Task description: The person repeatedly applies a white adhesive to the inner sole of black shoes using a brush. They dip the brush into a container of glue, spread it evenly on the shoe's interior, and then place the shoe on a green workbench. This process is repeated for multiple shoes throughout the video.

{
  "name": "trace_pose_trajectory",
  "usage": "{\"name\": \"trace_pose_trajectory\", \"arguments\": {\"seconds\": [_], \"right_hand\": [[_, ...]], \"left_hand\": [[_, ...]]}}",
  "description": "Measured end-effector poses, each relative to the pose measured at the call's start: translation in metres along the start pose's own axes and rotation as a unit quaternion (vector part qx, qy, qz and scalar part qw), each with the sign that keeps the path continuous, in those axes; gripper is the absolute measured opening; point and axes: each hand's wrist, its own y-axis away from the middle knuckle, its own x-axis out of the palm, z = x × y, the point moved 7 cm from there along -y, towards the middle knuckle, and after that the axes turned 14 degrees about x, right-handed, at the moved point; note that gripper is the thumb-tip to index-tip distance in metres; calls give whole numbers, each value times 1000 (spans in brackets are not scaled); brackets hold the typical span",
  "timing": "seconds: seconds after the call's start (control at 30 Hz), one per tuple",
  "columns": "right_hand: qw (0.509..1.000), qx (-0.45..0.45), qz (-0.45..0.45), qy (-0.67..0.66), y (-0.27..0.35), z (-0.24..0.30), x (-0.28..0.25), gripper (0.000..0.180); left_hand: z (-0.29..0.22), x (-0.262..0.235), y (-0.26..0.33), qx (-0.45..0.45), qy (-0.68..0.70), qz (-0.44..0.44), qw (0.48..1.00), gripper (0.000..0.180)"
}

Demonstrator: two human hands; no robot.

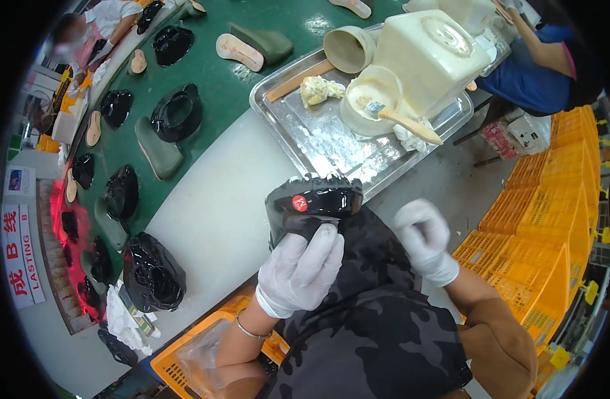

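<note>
In a white glove, my left hand (301, 271) grips a glossy black shoe upper (315, 203) by its near side, fingers bent over the edge. The upper has a round red sticker, and its far rim looks ragged and whitish. My right hand (421, 239), also gloved, is off to the right of my lap, apart from the upper. Its fingers look curled but are smeared by motion, and I see nothing clearly held there. Past the upper, a metal tray (298, 143) carries a tub of white paste (371, 100) with a wooden-handled brush (404, 123) resting across it.
A large cream container (431, 56), a tipped round pot (348, 50) and a crumpled lump (320, 91) share the tray. Black uppers (176, 113), green shoe lasts (158, 147) and insoles (240, 52) lie on the green belt. Yellow crates (517, 266) stand right; other people sit across and at right.
</note>
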Motion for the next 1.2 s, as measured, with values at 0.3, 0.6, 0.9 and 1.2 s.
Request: {"name": "trace_pose_trajectory", "arguments": {"seconds": [0.3, 0.6, 0.9, 1.2], "right_hand": [[936, 215, 250, -123, 40, -26, 95, 24], [947, 190, 234, -110, 36, -23, 106, 28], [943, 187, 247, -123, 38, -29, 112, 28], [947, 185, 239, -109, 40, -37, 113, 27]], "left_hand": [[-9, -7, -2, 0, -19, -9, 1000, 29], [-14, -7, -3, -7, -35, -3, 999, 28], [-14, -7, -9, -8, 3, -29, 1000, 36], [-17, -6, -9, -2, 18, -29, 999, 36]]}}
